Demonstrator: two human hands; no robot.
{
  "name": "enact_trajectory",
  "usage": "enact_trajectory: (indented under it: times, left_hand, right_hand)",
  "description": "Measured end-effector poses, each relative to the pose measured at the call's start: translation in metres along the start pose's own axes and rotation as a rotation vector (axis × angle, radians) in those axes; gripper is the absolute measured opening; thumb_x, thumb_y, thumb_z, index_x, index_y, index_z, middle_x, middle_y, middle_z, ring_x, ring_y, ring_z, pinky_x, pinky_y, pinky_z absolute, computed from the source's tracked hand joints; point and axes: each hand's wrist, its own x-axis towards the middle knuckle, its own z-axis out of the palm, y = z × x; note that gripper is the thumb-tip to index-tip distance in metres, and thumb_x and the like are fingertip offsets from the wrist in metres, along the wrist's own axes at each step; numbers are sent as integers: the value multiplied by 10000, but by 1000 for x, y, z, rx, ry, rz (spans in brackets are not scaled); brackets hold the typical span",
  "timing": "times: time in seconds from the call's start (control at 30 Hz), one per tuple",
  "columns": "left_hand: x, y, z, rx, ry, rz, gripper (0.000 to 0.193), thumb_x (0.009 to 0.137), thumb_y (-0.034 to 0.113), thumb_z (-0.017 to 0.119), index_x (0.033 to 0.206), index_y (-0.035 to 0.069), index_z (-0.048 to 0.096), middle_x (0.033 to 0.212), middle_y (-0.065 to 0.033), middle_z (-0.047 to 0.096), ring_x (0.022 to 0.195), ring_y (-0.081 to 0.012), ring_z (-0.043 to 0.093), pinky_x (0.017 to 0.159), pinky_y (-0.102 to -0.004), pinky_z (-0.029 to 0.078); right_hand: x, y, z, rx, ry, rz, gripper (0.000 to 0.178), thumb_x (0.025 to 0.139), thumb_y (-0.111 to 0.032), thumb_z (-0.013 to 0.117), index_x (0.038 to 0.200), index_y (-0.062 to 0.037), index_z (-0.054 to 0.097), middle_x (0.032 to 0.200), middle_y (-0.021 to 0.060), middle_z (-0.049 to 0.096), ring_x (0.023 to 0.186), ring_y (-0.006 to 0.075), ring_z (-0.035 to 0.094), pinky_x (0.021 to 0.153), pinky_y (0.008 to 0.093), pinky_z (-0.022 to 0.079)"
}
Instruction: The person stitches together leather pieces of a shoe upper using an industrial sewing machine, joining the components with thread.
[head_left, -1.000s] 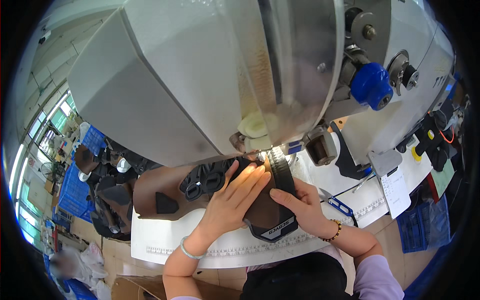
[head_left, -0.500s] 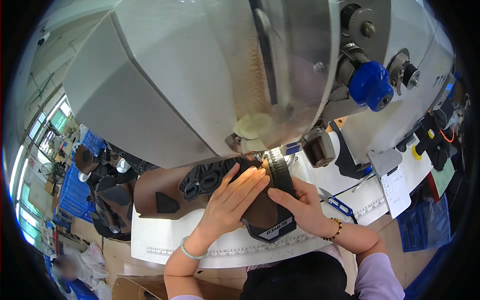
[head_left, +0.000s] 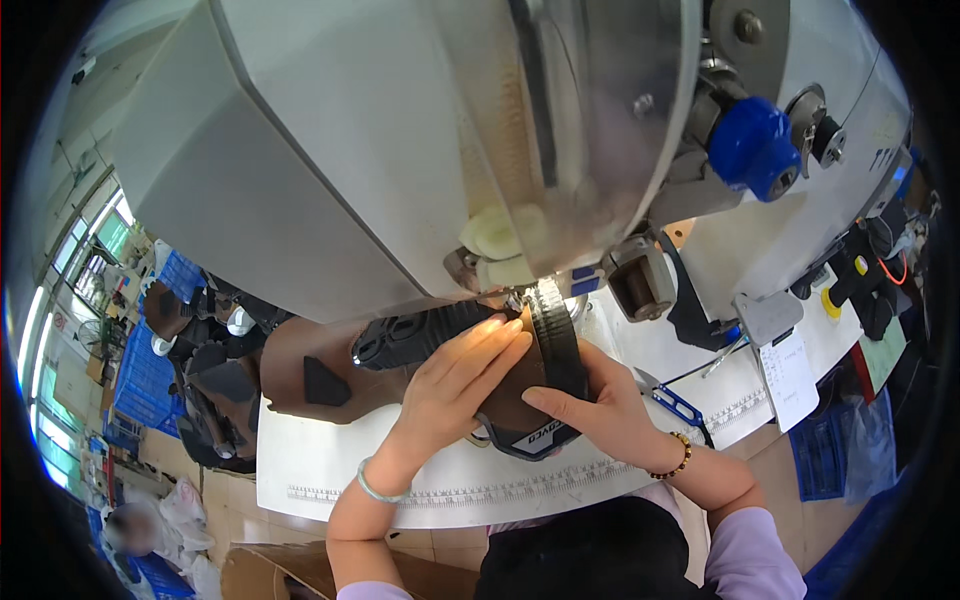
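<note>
A brown and black boot upper lies under the head of a white sewing machine, its shaft stretching to the left. My left hand rests flat on top of it, fingers stretched out side by side toward the lit stitching spot. On the other side, my right hand grips the upper near its ribbed black edge, the thumb on top and the fingers mostly hidden beneath. The machine's head covers the needle area in part.
Thread snips with a blue handle lie right of my right hand on the white table, which has a ruler strip along its front. More boot uppers are piled at left by blue crates. A cardboard box stands below.
The boot upper has shifted slightly up and left and turned a little, with both hands moving along. My right thumb has slid a bit to the left.
</note>
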Motion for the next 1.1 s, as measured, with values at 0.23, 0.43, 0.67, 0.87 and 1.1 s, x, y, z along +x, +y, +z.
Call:
enact_trajectory:
  times: [0.23,0.43,0.67,0.87,1.1]
  left_hand:
    - [9,4,-10,24,-2,45,602,531,-77,613,1127,7,604,1170,-97,589,1102,-263,557,906,-339,495]
    - [19,8,-26,42,-118,61,628,511,-92,602,1133,1,598,1164,-105,591,1081,-268,569,902,-344,499]
    - [20,11,-26,6,-77,44,594,546,-77,586,1134,7,599,1131,-107,610,1046,-267,590,905,-347,499]
    - [23,14,-29,36,-124,33,543,588,-68,559,1125,-2,603,1125,-110,612,1035,-261,596,911,-347,499]
    - [26,10,-28,47,-122,53,550,578,-50,578,1123,14,608,1078,-79,613,996,-253,599,853,-336,519]
  right_hand:
    - [1,-1,-3,26,7,3,265,874,-160,630,1032,33,543,886,30,600,808,44,557,684,189,475]
    - [2,-4,4,217,10,11,235,883,-111,607,1061,34,557,939,37,618,826,45,556,728,192,468]
    - [0,-2,4,241,19,23,229,877,-102,610,1056,32,561,936,35,622,826,43,560,724,188,468]
    - [1,0,2,278,-1,60,245,878,-115,612,1066,31,554,939,38,624,824,46,568,719,186,472]
    - [2,0,3,318,29,88,266,882,-140,614,1074,31,548,956,46,620,836,48,573,724,191,484]
